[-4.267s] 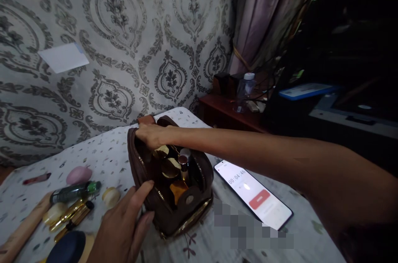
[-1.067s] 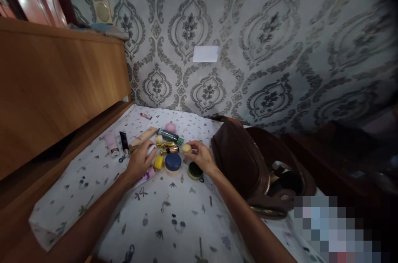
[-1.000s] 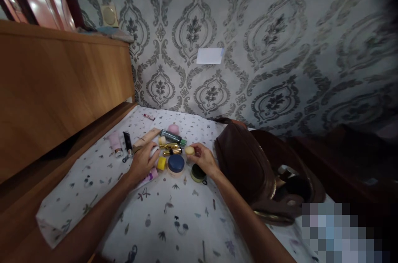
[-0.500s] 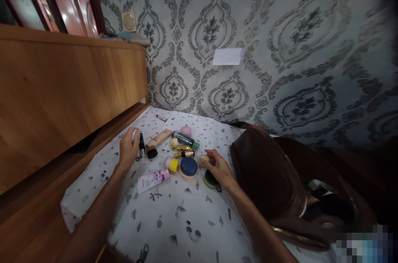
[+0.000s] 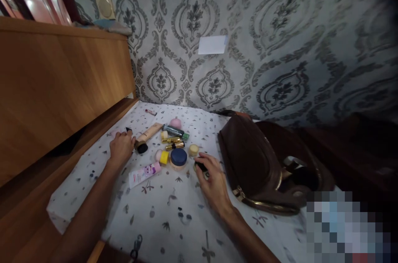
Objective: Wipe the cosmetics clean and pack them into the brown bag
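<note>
Among the cosmetics on the patterned white cloth [image 5: 174,221], my left hand [image 5: 122,147] is closed over a slim black tube [image 5: 128,129], whose end pokes out past the fingers. A pale pinkish item [image 5: 115,132] lies just beyond that hand. My right hand [image 5: 214,178] has its thumb and fingers around a dark green jar [image 5: 200,166], partly hidden by them. Close by are a small cream-coloured jar [image 5: 193,150] and a blue-lidded jar [image 5: 178,158]. A beige tube with a dark cap [image 5: 150,131] lies beside my left hand.
Between the hands lie a white and pink tube [image 5: 144,174], a yellow-capped bottle [image 5: 162,156], gold tubes [image 5: 174,145], a green-capped bottle [image 5: 175,131] and a pink rounded item [image 5: 175,123]. A brown bag [image 5: 248,159] stands right, a wooden cabinet [image 5: 68,85] left.
My right hand has left the small cream jar and moved nearer, onto the dark green jar. The left hand has shifted onto the black tube beside it. The view has turned slightly right.
</note>
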`<action>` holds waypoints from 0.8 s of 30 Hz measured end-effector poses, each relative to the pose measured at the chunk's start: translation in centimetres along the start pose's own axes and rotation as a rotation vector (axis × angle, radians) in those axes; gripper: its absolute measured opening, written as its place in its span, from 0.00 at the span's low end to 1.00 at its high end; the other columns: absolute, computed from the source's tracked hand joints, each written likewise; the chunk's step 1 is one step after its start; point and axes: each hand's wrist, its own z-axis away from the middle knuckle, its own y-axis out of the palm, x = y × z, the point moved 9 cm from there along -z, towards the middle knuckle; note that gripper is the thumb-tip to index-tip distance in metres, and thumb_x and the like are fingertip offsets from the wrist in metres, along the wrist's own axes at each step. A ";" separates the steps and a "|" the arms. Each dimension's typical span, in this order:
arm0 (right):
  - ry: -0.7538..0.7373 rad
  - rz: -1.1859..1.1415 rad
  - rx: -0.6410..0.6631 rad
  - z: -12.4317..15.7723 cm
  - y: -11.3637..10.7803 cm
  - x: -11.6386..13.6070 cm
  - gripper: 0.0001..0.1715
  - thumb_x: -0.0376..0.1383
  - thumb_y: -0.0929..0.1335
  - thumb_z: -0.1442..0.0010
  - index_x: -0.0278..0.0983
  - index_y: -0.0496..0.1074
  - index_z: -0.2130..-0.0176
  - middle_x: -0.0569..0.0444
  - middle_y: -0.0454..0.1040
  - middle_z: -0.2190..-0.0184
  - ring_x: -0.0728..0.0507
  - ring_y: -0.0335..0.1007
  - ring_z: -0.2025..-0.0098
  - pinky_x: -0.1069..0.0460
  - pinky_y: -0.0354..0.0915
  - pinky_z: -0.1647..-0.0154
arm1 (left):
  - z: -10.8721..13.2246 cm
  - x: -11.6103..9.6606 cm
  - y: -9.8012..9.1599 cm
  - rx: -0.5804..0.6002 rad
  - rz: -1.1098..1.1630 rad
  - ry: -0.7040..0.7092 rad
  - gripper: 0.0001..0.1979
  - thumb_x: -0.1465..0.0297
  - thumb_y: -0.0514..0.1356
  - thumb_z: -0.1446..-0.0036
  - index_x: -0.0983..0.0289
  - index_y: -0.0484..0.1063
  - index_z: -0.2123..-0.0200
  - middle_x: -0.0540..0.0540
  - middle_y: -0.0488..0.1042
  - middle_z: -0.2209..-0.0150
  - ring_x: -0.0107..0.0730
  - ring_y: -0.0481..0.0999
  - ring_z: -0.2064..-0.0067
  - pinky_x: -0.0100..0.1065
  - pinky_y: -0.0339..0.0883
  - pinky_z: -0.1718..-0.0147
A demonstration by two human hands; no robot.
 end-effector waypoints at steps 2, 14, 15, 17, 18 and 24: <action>-0.047 0.002 -0.008 0.9 0.0 0.6 0.12 0.32 0.63 0.36 0.39 0.75 0.57 0.44 0.73 0.50 0.38 0.70 0.47 0.40 0.68 0.46 | -0.1 -0.1 0.1 0.016 -0.029 -0.004 0.18 0.65 0.48 0.34 0.68 0.73 0.54 0.69 0.77 0.57 0.58 0.70 0.50 0.44 0.67 0.62; -0.198 0.018 -0.040 2.8 0.8 1.9 0.12 0.27 0.63 0.37 0.39 0.74 0.59 0.44 0.72 0.52 0.38 0.69 0.49 0.41 0.70 0.50 | 0.9 -1.5 -2.4 0.002 -0.026 -0.005 0.20 0.65 0.44 0.32 0.64 0.72 0.50 0.66 0.75 0.51 0.52 0.71 0.48 0.42 0.67 0.59; -0.200 0.019 -0.045 2.7 0.7 1.9 0.12 0.27 0.63 0.37 0.39 0.74 0.59 0.44 0.72 0.52 0.38 0.69 0.49 0.41 0.70 0.50 | 1.3 -2.0 -2.9 0.013 0.013 0.031 0.20 0.64 0.45 0.32 0.63 0.72 0.50 0.63 0.76 0.51 0.49 0.72 0.50 0.41 0.67 0.58; -0.208 0.018 -0.049 2.7 0.6 2.0 0.12 0.27 0.63 0.37 0.39 0.74 0.59 0.44 0.73 0.53 0.38 0.69 0.49 0.41 0.70 0.50 | 2.6 -4.0 -3.2 0.103 0.128 0.163 0.19 0.61 0.46 0.32 0.60 0.72 0.50 0.58 0.77 0.52 0.42 0.76 0.54 0.37 0.67 0.58; -0.212 0.013 -0.050 2.6 0.6 2.0 0.12 0.26 0.63 0.37 0.39 0.74 0.59 0.44 0.73 0.53 0.38 0.69 0.48 0.41 0.69 0.50 | 3.6 -5.3 -3.0 0.186 0.181 0.248 0.19 0.60 0.46 0.33 0.59 0.73 0.52 0.56 0.78 0.53 0.41 0.76 0.55 0.36 0.67 0.57; -0.226 -0.052 -0.039 2.6 0.3 2.8 0.16 0.24 0.63 0.40 0.40 0.73 0.59 0.46 0.74 0.53 0.38 0.67 0.47 0.40 0.68 0.48 | 8.5 -9.3 -0.7 0.431 0.070 0.359 0.18 0.61 0.52 0.36 0.64 0.71 0.51 0.64 0.76 0.50 0.49 0.74 0.46 0.42 0.69 0.54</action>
